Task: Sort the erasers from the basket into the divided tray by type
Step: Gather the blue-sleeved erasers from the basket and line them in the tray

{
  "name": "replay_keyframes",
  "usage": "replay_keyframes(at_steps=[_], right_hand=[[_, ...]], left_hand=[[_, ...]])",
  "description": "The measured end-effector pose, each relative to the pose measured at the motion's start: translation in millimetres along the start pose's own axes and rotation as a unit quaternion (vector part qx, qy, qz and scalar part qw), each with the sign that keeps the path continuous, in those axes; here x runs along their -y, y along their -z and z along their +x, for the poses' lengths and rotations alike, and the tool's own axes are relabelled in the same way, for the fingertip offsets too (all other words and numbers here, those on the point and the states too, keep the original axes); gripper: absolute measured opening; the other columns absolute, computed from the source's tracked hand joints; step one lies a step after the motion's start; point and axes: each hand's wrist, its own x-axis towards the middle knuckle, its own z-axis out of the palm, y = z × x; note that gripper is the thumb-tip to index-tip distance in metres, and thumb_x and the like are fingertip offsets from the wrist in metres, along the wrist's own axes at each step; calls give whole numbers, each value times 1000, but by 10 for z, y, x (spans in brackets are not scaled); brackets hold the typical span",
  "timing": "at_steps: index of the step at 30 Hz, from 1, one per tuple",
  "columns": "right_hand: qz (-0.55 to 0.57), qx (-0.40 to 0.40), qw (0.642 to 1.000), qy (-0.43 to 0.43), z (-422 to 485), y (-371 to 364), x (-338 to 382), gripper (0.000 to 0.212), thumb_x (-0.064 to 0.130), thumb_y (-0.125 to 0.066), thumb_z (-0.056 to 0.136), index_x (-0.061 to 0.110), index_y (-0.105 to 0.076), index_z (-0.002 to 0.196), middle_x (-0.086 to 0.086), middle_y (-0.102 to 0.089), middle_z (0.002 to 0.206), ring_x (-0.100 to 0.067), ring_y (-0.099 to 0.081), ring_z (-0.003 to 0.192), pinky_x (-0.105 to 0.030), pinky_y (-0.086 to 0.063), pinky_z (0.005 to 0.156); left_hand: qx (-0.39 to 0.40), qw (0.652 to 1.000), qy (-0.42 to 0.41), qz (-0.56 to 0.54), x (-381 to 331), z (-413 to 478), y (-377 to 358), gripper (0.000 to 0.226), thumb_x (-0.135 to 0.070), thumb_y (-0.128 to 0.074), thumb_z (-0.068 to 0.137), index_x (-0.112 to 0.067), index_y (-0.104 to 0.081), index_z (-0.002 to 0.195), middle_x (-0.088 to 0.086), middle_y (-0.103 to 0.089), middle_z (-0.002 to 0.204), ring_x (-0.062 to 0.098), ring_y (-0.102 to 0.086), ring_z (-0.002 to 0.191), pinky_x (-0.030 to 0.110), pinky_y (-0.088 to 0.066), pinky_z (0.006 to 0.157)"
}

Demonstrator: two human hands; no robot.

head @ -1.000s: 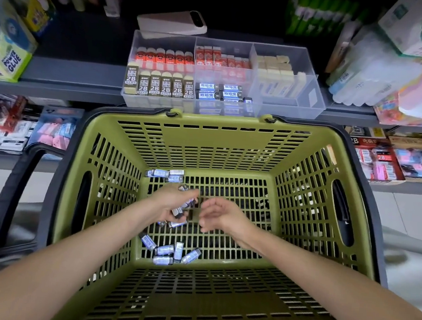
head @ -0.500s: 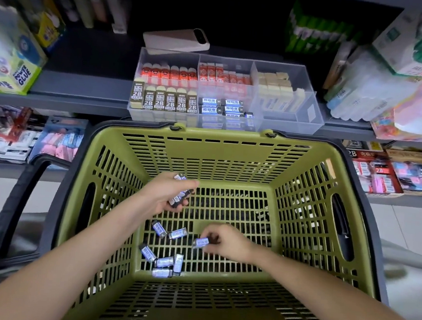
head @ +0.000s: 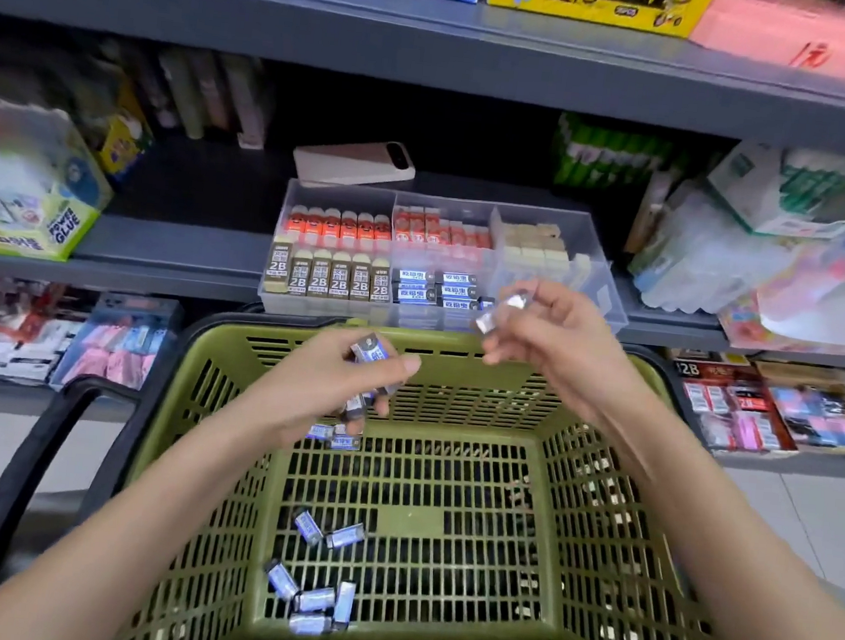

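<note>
Sorting looks well advanced: the divided tray, on the shelf just beyond the basket far rim, already holds rows of orange, 2B, blue and cream erasers. Above the basket's far wall the left hand grips a clutch of blue-sleeved erasers. Over the far rim the right hand pinches a blurred eraser, perhaps two. More loose blue erasers lie on the basket floor, mostly toward its near-left corner, so several trips seem left.
</note>
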Motion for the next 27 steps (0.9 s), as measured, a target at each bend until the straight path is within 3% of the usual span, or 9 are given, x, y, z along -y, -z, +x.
replay_keyframes(at_steps=[2, 4, 7, 10, 12, 14, 21, 24, 27], right_hand=[[-141, -37, 989, 32, 138, -16, 141, 13, 7, -69, 80, 12, -59, 85, -2, -66, 63, -11, -58, 50, -20, -49, 51], [-292, -80, 951, 59, 310, -57, 206, 21, 14, -73, 78, 19, -53, 84, 4, -63, 59, -5, -53, 46, -18, -43, 51], [-434, -104, 892, 76, 570, -150, 224, 33, 21, -78, 73, 15, -48, 87, -1, -63, 72, -10, -55, 59, -21, -42, 57], [-567, -66, 816, 89, 771, -245, 219, 25, 19, -76, 72, 6, -60, 87, -1, -62, 74, -16, -59, 73, -27, -46, 65], [-640, -33, 760, 103, 857, -319, 207, 18, 18, -70, 75, 12, -68, 92, 4, -55, 76, -18, -58, 81, -26, -39, 66], [-674, -17, 730, 108, 909, -374, 193, 21, 20, -65, 78, 23, -71, 98, 8, -51, 76, -14, -50, 78, -23, -33, 66], [-661, 8, 744, 94, 916, -436, 90, 15, 21, -61, 87, 12, -72, 90, -4, -70, 95, -21, -61, 95, -38, -38, 90], [-607, 17, 789, 87, 918, -415, 37, 18, 8, -54, 87, -2, -69, 88, -17, -69, 94, -27, -61, 89, -31, -45, 83], [-538, 4, 841, 57, 899, -385, 21, 23, 2, -51, 89, 7, -70, 100, -3, -68, 105, -12, -57, 92, -23, -44, 86]], left_hand=[[-15, 1000, -16, -18, -130, -11, -4, 27, -33, -72, 74, -10, -59, 73, 2, -58, 62, 14, -57, 58, 23, -39, 39], [-34, 998, -31, -41, -246, -11, 8, 28, -36, -73, 69, -11, -59, 72, 1, -58, 62, 13, -58, 57, 22, -38, 38], [-65, 993, -62, -71, -393, 13, 56, 28, -42, -75, 61, -18, -64, 69, 0, -60, 62, 14, -58, 56, 21, -38, 37], [-101, 986, -94, -93, -486, 45, 129, 20, -44, -75, 61, -26, -66, 62, -2, -60, 61, 14, -59, 55, 20, -37, 36], [-118, 982, -107, -101, -518, 59, 178, 16, -41, -73, 65, -28, -68, 59, -5, -60, 60, 13, -60, 55, 20, -37, 36], [-131, 980, -111, -100, -527, 63, 227, 15, -40, -70, 68, -29, -69, 59, -5, -61, 60, 12, -60, 55, 20, -37, 36], [-129, 982, -101, -96, -483, 61, 277, 21, -42, -76, 69, -27, -66, 58, -1, -60, 62, 13, -60, 57, 21, -38, 37], [-132, 982, -88, -105, -471, 69, 263, 26, -49, -75, 60, -25, -65, 60, 0, -60, 61, 14, -60, 57, 22, -38, 37], [-139, 980, -85, -115, -455, 85, 254, 37, -56, -68, 64, -20, -64, 67, 0, -60, 63, 15, -59, 58, 22, -37, 37]])
